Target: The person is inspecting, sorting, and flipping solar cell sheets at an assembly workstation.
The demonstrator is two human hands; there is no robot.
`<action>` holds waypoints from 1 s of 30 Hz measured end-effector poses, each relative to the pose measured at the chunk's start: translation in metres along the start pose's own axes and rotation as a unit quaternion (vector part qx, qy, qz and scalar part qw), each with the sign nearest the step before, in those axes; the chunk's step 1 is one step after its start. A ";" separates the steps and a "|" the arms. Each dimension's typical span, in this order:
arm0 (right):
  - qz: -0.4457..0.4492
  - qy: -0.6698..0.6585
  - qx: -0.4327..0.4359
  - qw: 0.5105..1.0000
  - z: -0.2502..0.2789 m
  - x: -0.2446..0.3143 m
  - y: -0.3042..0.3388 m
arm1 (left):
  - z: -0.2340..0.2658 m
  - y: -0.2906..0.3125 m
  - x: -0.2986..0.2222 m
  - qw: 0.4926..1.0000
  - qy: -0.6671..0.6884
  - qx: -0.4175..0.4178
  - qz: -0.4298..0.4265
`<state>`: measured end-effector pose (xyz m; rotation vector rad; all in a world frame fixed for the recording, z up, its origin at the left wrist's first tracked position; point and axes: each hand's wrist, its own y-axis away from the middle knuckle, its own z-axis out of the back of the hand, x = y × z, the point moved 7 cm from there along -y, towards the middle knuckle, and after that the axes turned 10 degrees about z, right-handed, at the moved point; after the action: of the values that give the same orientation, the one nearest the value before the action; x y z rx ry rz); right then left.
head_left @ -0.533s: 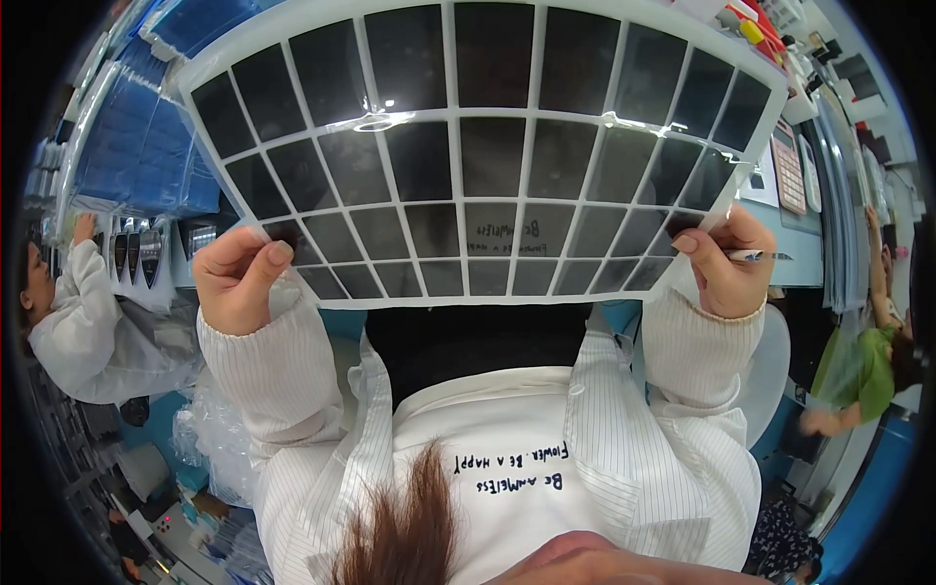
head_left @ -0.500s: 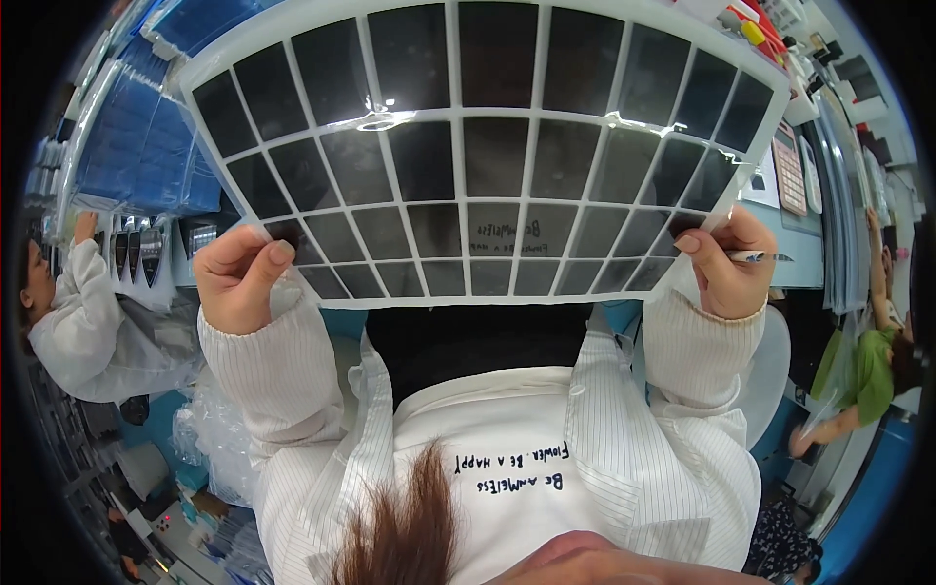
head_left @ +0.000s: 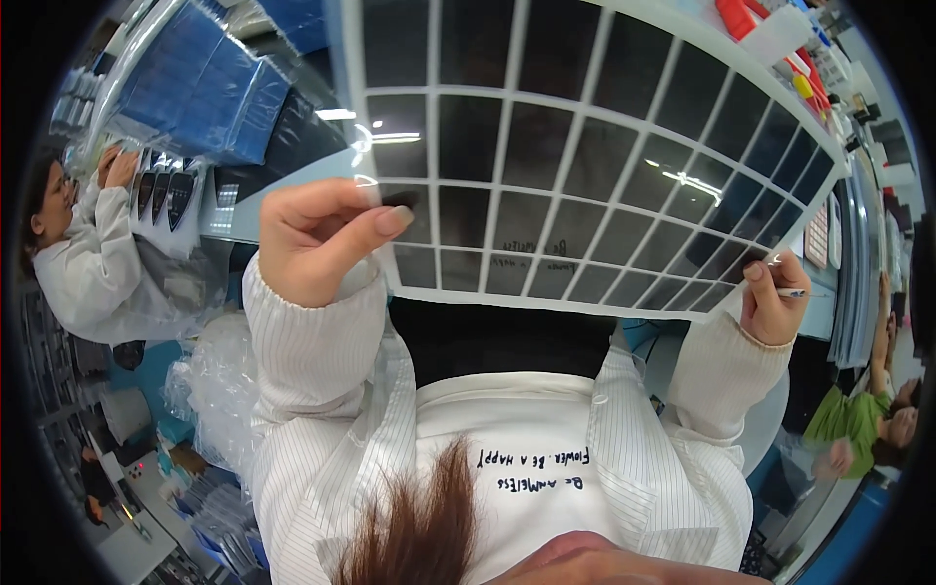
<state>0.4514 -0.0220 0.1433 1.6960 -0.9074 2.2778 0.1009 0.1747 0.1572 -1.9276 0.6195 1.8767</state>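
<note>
A large, glossy sheet with several rows of dark rectangles set in a whitish grid hangs raised before my chest. My left hand pinches its left edge between thumb and fingers. At the lower right corner my right hand grips the sheet the same way. A slim white pen-like tool sticks out sideways from that hand; its kind is not clear. Bright lamp reflections lie across the sheet, and its far edge runs out of the picture.
Blue plastic-wrapped stacks stand on the left bench, where a person in white handles dark pointed panels. At right are a pink calculator, upright grey sheets and a person in green. Clear plastic bulges at left.
The sheet has tilted, its left side now larger and closer, its right side farther off. Both hands keep hold and sit farther right in view. The surroundings at left have shifted right too.
</note>
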 end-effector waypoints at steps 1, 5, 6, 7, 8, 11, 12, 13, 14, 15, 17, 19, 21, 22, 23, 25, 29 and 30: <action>-0.005 -0.006 0.001 1.000 0.000 -0.001 -0.001 | -0.004 0.000 -0.001 1.000 -0.010 0.011 0.005; -0.014 -0.018 0.009 1.000 0.006 -0.011 -0.002 | -0.009 -0.001 -0.003 0.997 -0.056 0.058 0.022; -0.016 -0.026 0.006 1.000 0.007 -0.013 -0.002 | -0.011 -0.002 -0.005 0.997 -0.052 0.055 0.028; -0.017 -0.028 0.009 0.999 0.008 -0.015 -0.002 | -0.012 -0.001 -0.005 0.997 -0.053 0.051 0.029; -0.013 -0.027 0.006 1.000 0.010 -0.018 -0.002 | -0.012 0.000 -0.005 0.997 -0.052 0.051 0.030; -0.011 -0.028 0.003 1.000 0.015 -0.023 -0.001 | -0.017 0.003 -0.008 0.998 -0.037 0.043 0.039; -0.012 -0.029 0.001 1.000 0.016 -0.025 -0.001 | -0.017 0.004 -0.008 0.998 -0.023 0.036 0.045; -0.013 -0.030 0.002 0.999 0.016 -0.026 -0.002 | -0.016 0.004 -0.007 0.998 -0.024 0.035 0.046; -0.014 -0.028 0.005 1.000 0.017 -0.027 -0.002 | -0.016 0.004 -0.007 0.998 -0.017 0.043 0.035; -0.015 -0.026 0.007 1.000 0.017 -0.027 -0.002 | -0.017 0.004 -0.008 0.998 -0.011 0.052 0.023; -0.018 -0.028 0.010 0.999 0.018 -0.027 -0.002 | -0.017 0.005 -0.009 0.998 -0.012 0.049 0.034; -0.021 -0.030 0.012 0.999 0.019 -0.026 -0.002 | -0.018 0.005 -0.007 0.998 -0.012 0.047 0.045; -0.007 -0.031 0.022 0.999 0.017 -0.023 -0.003 | -0.018 0.005 -0.009 0.998 -0.034 0.042 0.029; -0.007 -0.030 0.022 0.999 0.017 -0.023 -0.003 | -0.016 0.005 -0.009 0.998 -0.034 0.043 0.029; -0.016 -0.035 0.023 0.999 0.017 -0.023 -0.003 | -0.015 0.004 -0.008 0.997 -0.055 0.053 0.031; -0.025 -0.038 0.022 0.999 0.015 -0.022 -0.002 | -0.017 0.003 -0.005 0.994 -0.075 0.066 0.033; -0.016 -0.039 0.024 0.999 0.012 -0.019 -0.002 | -0.014 0.005 -0.002 0.998 -0.050 0.026 0.021; -0.016 -0.044 0.025 0.999 0.012 -0.019 -0.002 | -0.013 0.005 -0.002 0.997 -0.063 0.019 0.027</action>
<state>0.4683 -0.0232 0.1286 1.8317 -0.8414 2.2383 0.1084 0.1634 0.1598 -1.7694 0.6692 1.9885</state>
